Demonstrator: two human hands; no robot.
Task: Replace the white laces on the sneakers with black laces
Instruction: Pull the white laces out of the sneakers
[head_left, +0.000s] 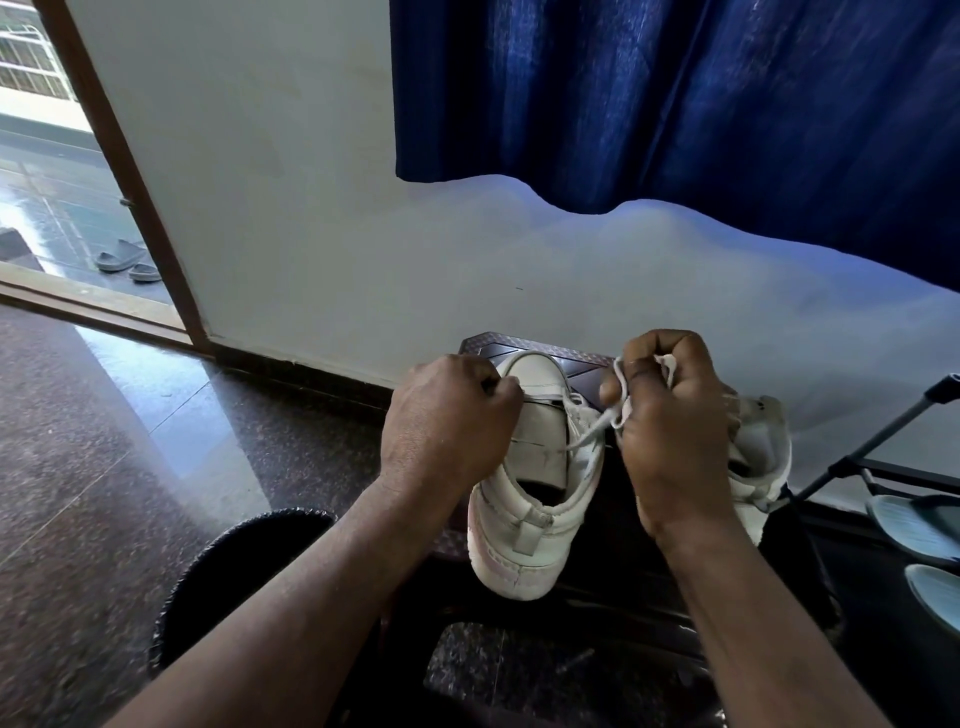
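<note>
Two bare arms reach forward from the bottom of the view. Out in front, the left hand is curled into a tight grip on the left side of a white sneaker, up by its tongue. The right hand has its grip closed too, with a bunch of white lace wrapped round its fingers. One line of the lace runs from that hand down to the right side of the sneaker. The sneaker sits on a dark brown worktop with its heel toward the camera and its toe toward the wall. A second white sneaker lies just behind the right hand, partly hidden by it. A blue curtain hangs above. On the right, a dark rack holds pale blue slippers. Far off on the left, grey sandals lie outside an open doorway.
</note>
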